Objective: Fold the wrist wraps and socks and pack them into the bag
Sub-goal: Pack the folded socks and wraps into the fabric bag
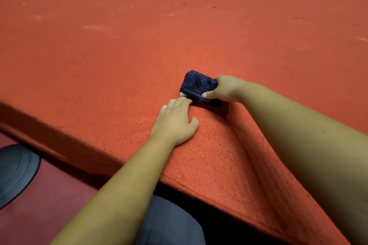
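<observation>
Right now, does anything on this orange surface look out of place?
Yes. The orange covering is rucked into a raised ridge beside the right forearm, not flat. A small white thing, unidentifiable, peeks from under the folded dark cloth.

Both bare arms reach out in front of the person. The left hand (177, 120) lies flat, palm down, fingers straight and pointing forward, with the tips just beside the dark blue folded cloth (196, 83). The right hand (226, 89) holds that cloth from its right side, thumb on the near edge and fingers curled over the far edge.
</observation>
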